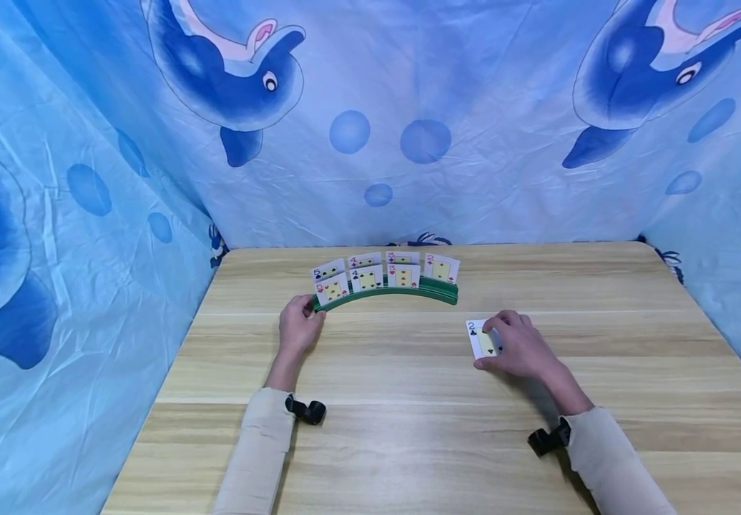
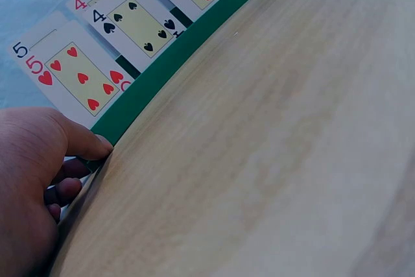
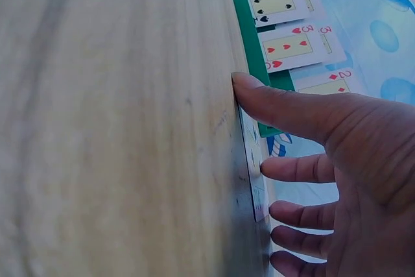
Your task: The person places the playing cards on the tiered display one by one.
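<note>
A curved green card holder (image 1: pixel 409 292) stands near the table's far edge with two rows of playing cards (image 1: pixel 383 270) upright in it. My left hand (image 1: pixel 302 322) grips the holder's left end. In the left wrist view the left hand (image 2: pixel 81 170) has its thumb on the green holder (image 2: pixel 168 76) beside the 5 of hearts, with the fingers curled below. My right hand (image 1: pixel 502 343) arches over a 2 of clubs card (image 1: pixel 478 336) lying face up on the table. The right wrist view shows that hand (image 3: pixel 262 131) with its thumb at the card's (image 3: pixel 255 180) edge and its fingertips on the card.
The wooden table (image 1: pixel 409 429) stretches bare in front of both hands. Blue dolphin-print fabric (image 1: pixel 370 143) hangs close behind and along both sides. A small black camera mount sits on each wrist (image 1: pixel 306 410).
</note>
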